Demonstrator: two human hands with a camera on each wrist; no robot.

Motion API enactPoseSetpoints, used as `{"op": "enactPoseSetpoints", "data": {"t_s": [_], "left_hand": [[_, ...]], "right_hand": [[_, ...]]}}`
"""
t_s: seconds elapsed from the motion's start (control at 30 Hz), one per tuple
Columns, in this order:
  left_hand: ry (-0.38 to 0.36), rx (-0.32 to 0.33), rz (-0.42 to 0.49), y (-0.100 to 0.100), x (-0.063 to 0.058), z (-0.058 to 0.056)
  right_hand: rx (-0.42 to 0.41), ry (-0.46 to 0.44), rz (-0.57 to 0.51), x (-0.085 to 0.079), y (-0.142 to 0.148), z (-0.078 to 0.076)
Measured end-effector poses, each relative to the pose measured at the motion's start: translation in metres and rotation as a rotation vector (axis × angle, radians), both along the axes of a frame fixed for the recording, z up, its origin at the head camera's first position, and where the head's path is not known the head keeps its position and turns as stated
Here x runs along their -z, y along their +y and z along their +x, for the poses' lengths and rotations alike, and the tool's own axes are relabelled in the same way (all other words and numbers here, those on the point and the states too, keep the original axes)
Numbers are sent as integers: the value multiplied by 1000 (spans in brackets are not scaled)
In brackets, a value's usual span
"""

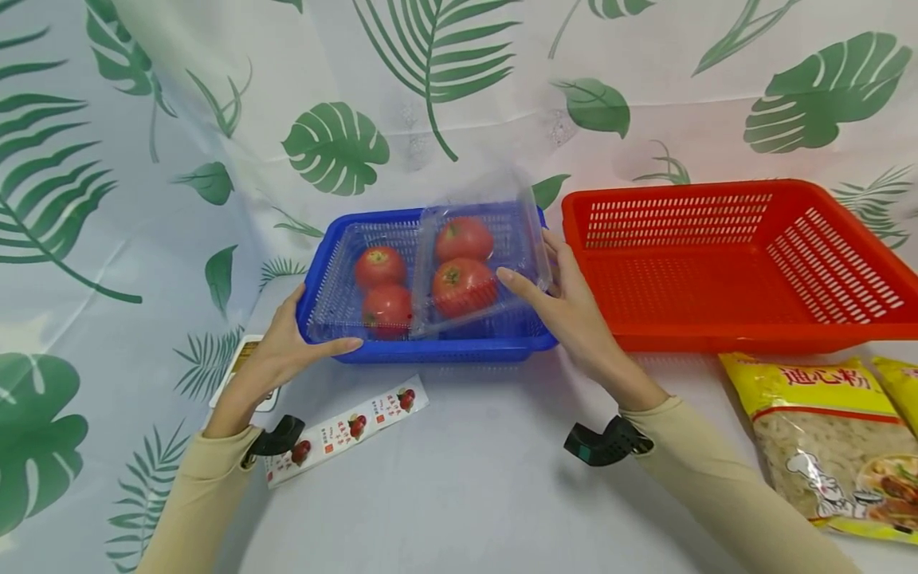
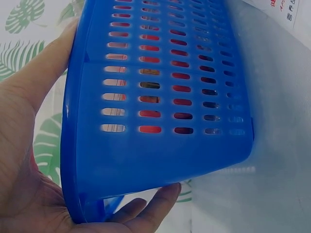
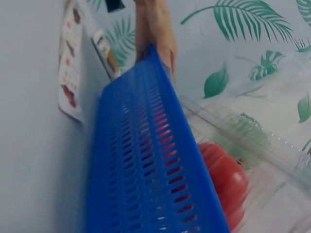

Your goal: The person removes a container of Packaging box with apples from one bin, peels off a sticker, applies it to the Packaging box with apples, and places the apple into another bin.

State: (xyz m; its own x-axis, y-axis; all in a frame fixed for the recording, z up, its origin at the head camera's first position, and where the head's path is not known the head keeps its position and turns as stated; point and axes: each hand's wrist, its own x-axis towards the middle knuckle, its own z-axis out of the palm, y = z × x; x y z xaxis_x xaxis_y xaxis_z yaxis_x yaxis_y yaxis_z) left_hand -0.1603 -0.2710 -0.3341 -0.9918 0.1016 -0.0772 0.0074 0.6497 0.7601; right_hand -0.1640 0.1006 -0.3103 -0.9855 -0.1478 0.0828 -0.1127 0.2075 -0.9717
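A blue plastic basket [image 1: 437, 351] with slotted walls holds clear plastic packaging and several red tomatoes [image 1: 464, 287]. My left hand [image 1: 281, 347] grips the basket's left end, thumb on the front rim. In the left wrist view, fingertips [image 2: 167, 194] curl around below the rim. My right hand [image 1: 577, 315] pinches the right edge of a clear plastic box [image 1: 512, 247], thumb in front and fingers behind. That box is tilted, its right side raised, and tomatoes show through it. In the right wrist view, a tomato [image 3: 226, 179] shows beyond the basket rim, beneath clear plastic.
A larger red basket [image 1: 681, 339] stands right of the blue one. Yellow-topped food bags [image 1: 825, 430] lie at the front right. A printed paper strip [image 1: 344, 430] lies before the blue basket. A white-edged flat item [image 1: 265, 402] is partly hidden behind the left wrist.
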Motion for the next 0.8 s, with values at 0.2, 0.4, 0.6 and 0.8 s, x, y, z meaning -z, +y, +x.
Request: {"op": "enactPoseSetpoints", "data": {"t_s": [0.2,0.4,0.6,0.8], "left_hand": [[-19,-14,-9,0,0,0],[-46,-35,-23,-1,0,1],[-32,-29,-2,-1,0,0],[-20,-18,-3,-2,1,-1]], "right_hand": [[45,43,-46,2,-11,-7],[120,55,-100,4,-16,-8],[221,6,-255,-2,-23,-9],[309,-10,-440,-16,-20,-7]]}}
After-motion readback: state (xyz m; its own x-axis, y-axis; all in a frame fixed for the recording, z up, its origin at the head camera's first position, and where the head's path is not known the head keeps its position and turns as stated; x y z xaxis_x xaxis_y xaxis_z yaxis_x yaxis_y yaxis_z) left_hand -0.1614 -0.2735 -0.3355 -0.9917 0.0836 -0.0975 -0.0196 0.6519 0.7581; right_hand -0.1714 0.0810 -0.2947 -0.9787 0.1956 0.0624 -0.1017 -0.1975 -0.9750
